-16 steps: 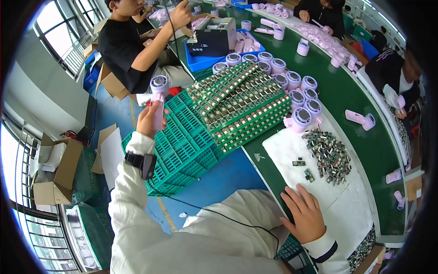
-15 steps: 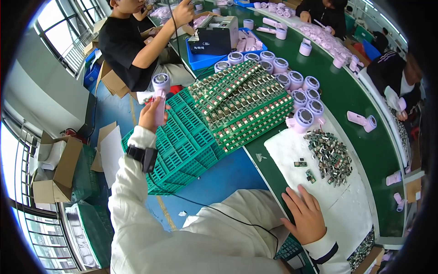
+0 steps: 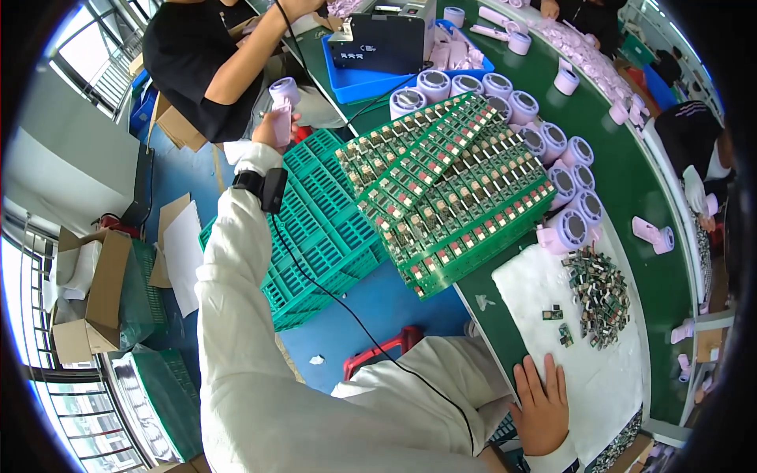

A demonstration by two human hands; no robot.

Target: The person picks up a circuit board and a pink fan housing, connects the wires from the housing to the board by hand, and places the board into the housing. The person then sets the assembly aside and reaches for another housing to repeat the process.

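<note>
My left hand [image 3: 266,132] is wrapped round the pink handle of a small handheld fan [image 3: 284,91], its round lilac head up, out at arm's length over the green crates. Flat on a white foam sheet [image 3: 611,386] lies my right hand [image 3: 546,415], fingers stretched and holding nothing. Beyond its fingertips are two loose small circuit boards [image 3: 552,313] and a heap of small circuit boards [image 3: 601,303]. Stacked green circuit board panels [image 3: 465,206] rest across the crates and the bench edge. Several lilac fan heads [image 3: 569,230] stand along the panels' far side.
Green plastic crates [image 3: 315,264] stand left of the bench [image 3: 505,311]. A co-worker in black [image 3: 185,67] sits beyond them, near a blue tray [image 3: 344,87] with a black machine [image 3: 378,46]. A black cable crosses my lap. Cardboard boxes [image 3: 114,284] and a red stool [image 3: 384,352] are on the floor.
My left hand has reached farther away with the fan, toward the co-worker, and the fan head has turned. My view has shifted; my right hand still lies flat on the foam sheet.
</note>
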